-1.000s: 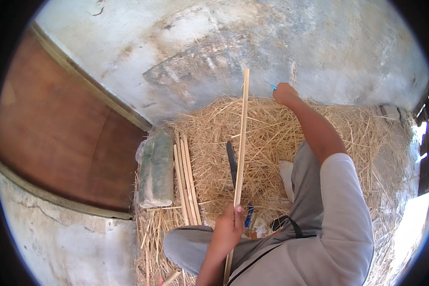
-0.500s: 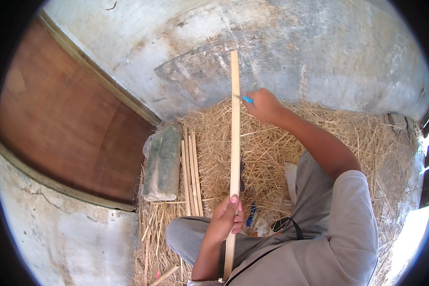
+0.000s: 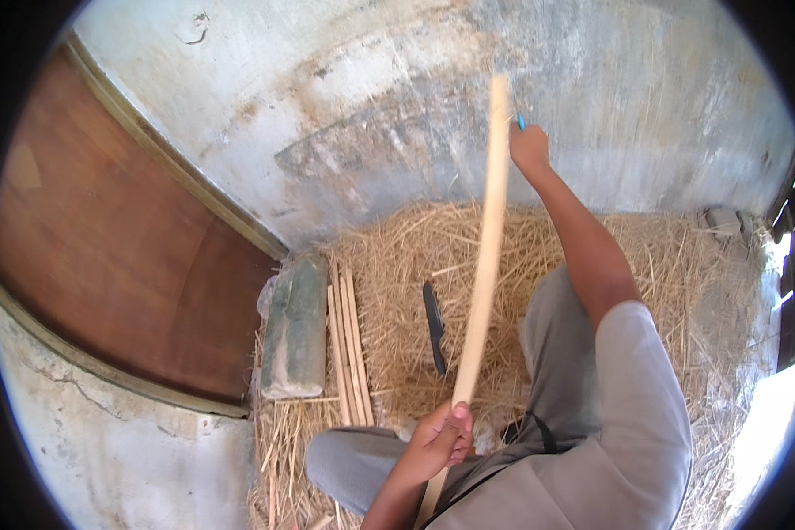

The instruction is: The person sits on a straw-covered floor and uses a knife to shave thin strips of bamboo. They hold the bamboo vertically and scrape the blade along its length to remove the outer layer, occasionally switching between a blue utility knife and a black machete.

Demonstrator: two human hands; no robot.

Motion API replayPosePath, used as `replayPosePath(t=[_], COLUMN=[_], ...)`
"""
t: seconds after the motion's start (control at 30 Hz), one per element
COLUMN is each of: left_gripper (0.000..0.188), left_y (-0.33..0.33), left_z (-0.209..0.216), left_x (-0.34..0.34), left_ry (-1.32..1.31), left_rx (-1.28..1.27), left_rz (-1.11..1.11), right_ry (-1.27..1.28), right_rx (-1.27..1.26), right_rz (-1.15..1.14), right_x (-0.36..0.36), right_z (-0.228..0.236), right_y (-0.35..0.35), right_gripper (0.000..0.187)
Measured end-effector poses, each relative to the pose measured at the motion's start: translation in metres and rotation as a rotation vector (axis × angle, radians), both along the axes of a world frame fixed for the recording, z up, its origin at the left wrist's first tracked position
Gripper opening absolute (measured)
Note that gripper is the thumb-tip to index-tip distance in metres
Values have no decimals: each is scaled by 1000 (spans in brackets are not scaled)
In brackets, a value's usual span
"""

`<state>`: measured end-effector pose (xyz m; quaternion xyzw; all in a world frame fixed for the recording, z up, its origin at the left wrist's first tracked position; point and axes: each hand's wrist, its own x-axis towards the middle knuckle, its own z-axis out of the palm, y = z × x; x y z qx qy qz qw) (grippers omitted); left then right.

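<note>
A long, pale, flat strip of wood or bamboo [image 3: 488, 238] rises away from my lap, tilted slightly right and bowed. My left hand [image 3: 437, 442] is wrapped round its lower part, thumb on top. Near the strip's far end, my right hand [image 3: 530, 148] is closed on a small blue-handled tool [image 3: 520, 122]. Only a bit of blue shows, so I cannot tell the tool's kind or whether it touches the strip. On the straw left of the strip lies a black knife [image 3: 434, 327].
Several narrow wood strips [image 3: 349, 344] lie beside a grey-green block [image 3: 294, 331] on the left. Loose straw [image 3: 397, 256] spreads over the ground. A stained wall [image 3: 592, 97] stands ahead, with a brown door panel [image 3: 132, 230] at left. My bent legs [image 3: 561, 353] are close by.
My right hand has moved farther out along the strip with the blue-handled tool. The strip's far end has swung right, uncovering the black knife. My left hand still grips the lower part.
</note>
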<state>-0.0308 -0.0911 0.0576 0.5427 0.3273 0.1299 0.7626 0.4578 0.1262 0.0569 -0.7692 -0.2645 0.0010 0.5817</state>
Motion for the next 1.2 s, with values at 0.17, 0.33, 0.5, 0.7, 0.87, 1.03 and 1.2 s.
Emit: replayPosePath(t=[0.17,0.33,0.5,0.7,0.87,1.03,1.2], left_gripper=[36,41,38,36,31,31,33], left_y=[31,52,65,116,135,124,132], left_z=[-1,11,-2,68,86,61,42], left_x=[-5,16,25,45,50,52,51], left_ry=[16,-34,-11,-28,-142,-116,92], left_rx=[74,121,174,562,253,314,903], left_rz=[222,212,106,417,386,508,654], right_ry=[473,743,885,644,-227,-593,-442], right_rx=[263,305,414,162,200,336,144], right_rz=[225,776,1115,1287,1094,774,693], right_x=[-62,-133,-181,-227,-242,-242,-260], right_z=[21,51,67,75,66,50,30], right_y=[-28,-44,-44,-51,-44,-20,8], right_gripper=[32,36,42,37,34,17,12])
